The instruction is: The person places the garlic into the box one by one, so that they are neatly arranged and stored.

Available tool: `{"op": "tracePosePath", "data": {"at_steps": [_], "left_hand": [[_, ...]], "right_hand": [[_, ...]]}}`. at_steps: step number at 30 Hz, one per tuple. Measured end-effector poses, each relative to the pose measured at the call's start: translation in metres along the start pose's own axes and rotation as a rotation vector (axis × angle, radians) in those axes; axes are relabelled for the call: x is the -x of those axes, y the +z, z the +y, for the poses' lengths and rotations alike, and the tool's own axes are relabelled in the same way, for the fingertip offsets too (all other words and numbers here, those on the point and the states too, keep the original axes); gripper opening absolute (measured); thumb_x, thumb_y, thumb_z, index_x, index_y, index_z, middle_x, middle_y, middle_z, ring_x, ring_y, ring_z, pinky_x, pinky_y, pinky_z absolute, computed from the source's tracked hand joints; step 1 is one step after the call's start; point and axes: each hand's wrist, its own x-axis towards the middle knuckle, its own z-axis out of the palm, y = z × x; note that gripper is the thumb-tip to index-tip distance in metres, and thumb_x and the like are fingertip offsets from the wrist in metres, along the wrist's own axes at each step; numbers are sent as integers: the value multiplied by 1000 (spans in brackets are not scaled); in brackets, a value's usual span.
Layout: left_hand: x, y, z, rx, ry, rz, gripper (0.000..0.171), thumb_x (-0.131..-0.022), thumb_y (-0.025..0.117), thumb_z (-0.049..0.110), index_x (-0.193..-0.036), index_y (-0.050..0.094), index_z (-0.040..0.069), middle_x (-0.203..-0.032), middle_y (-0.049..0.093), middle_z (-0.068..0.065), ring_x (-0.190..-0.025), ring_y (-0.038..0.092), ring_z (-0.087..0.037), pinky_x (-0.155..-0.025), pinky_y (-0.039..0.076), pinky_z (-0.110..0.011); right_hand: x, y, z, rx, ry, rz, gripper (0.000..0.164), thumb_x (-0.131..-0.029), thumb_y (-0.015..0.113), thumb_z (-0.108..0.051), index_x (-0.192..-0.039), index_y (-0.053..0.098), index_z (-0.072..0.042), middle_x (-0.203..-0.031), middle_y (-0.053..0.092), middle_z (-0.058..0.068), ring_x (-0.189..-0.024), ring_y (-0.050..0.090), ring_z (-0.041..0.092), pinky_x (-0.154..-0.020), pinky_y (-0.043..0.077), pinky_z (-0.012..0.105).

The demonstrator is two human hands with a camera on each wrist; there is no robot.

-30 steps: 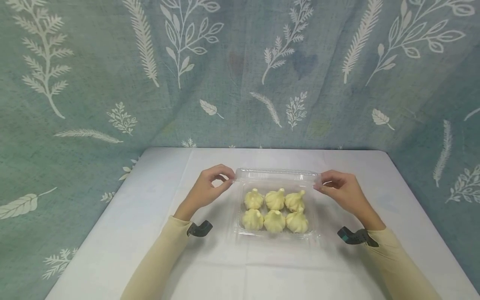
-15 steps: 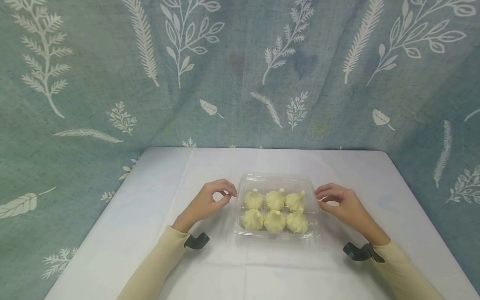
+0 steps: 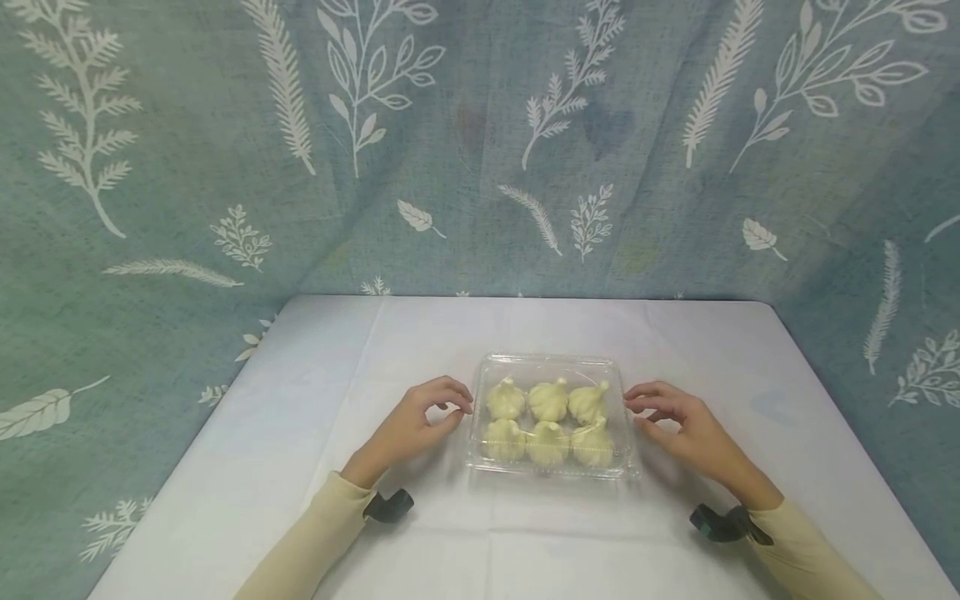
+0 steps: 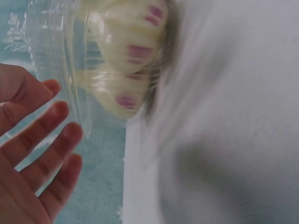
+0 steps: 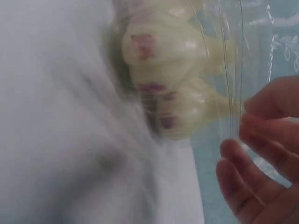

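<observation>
A clear plastic clamshell box (image 3: 480, 463) sits mid-table in the head view, with its see-through lid (image 3: 555, 363) lying down over two rows of garlic bulbs (image 3: 548, 403). Purple patches show on the undersides of the bulbs (image 4: 124, 35) in the left wrist view. At the box's left side is my left hand (image 3: 417, 421), its loosely spread fingertips right by the lid edge. My right hand (image 3: 681, 425) mirrors it on the right, fingers lightly bent and thumb apart from them in the head view. In the right wrist view its fingertips overlap the clear plastic edge (image 5: 229, 88).
A white cloth covers the table (image 3: 420, 333). Behind it and at both sides hangs a green-blue curtain (image 3: 480, 208) with white leaf prints. Each wrist carries a dark camera mount (image 3: 392, 506), and the sleeves (image 3: 315, 529) are beige.
The lid has swung down toward me from its raised, tilted position and now lies over the garlic bulbs. Both hands have loosened from the lid's corners and moved nearer along the sides.
</observation>
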Motion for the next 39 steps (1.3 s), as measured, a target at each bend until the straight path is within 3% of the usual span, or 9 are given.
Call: {"op": "tracePosePath", "data": {"at_steps": [5, 9, 14, 22, 27, 32, 35, 37, 39], "left_hand": [[7, 3, 6, -38, -35, 10, 18, -90, 70, 3, -98, 74, 18, -119, 71, -1, -113, 67, -21, -91, 58, -39], [13, 6, 9, -56, -83, 24, 19, -89, 73, 6, -101, 74, 21, -122, 67, 0, -119, 64, -23, -102, 55, -47], [20, 10, 11, -14, -144, 28, 22, -91, 73, 7, -109, 72, 19, -113, 69, 2, -104, 65, -18, -90, 58, -39], [28, 15, 18, 70, -227, -18, 32, -92, 73, 13, -123, 66, 16, -92, 68, 6, -83, 62, -6, -73, 53, -26], [31, 15, 21, 164, -259, -75, 42, -92, 68, 6, -131, 53, 8, -94, 69, 0, -83, 62, -6, -69, 54, -24], [34, 15, 23, 244, -374, -148, 48, -97, 66, 16, -136, 40, 4, -94, 67, -3, -75, 61, -5, -71, 55, -23], [35, 16, 23, 252, -445, -193, 34, -100, 62, 21, -127, 52, 3, -92, 67, -2, -74, 61, -5, -74, 54, -24], [35, 16, 23, 249, -479, -230, 26, -101, 59, 25, -116, 62, 4, -92, 69, -3, -80, 64, -8, -79, 54, -28], [34, 14, 25, 273, -511, -264, 26, -102, 57, 27, -106, 70, 5, -90, 70, -6, -80, 64, -10, -76, 54, -28]], "right_hand": [[6, 4, -8, 31, 62, 15, 31, -87, 76, 6, -117, 76, -3, -124, 67, 15, -98, 67, 6, -73, 61, 22], [11, 7, -15, 55, 129, 14, 30, -88, 77, 2, -118, 75, -3, -109, 67, 9, -84, 60, 1, -66, 57, 21], [16, 7, -19, -48, 189, -23, 32, -90, 72, 4, -122, 68, 3, -92, 70, 11, -76, 61, 0, -59, 55, 23], [26, 3, -22, -200, 268, -162, 47, -95, 63, 5, -141, 52, 6, -106, 71, 20, -81, 67, 10, -58, 57, 29], [30, 1, -24, -206, 279, -243, 63, -96, 70, -5, -153, 42, 0, -118, 67, 19, -88, 68, 7, -65, 59, 28], [32, 6, -25, -228, 266, -241, 70, -95, 72, -8, -155, 38, -1, -121, 65, 21, -90, 67, 3, -66, 59, 27], [33, 9, -26, -280, 296, -210, 71, -96, 71, -5, -156, 33, 0, -121, 64, 26, -88, 67, 4, -63, 59, 28], [33, 10, -28, -308, 358, -200, 74, -96, 71, -5, -156, 29, 1, -122, 63, 28, -88, 67, 5, -62, 59, 30], [32, 10, -30, -325, 436, -209, 74, -96, 70, -7, -156, 27, 2, -122, 62, 28, -87, 67, 6, -60, 59, 33]]}}
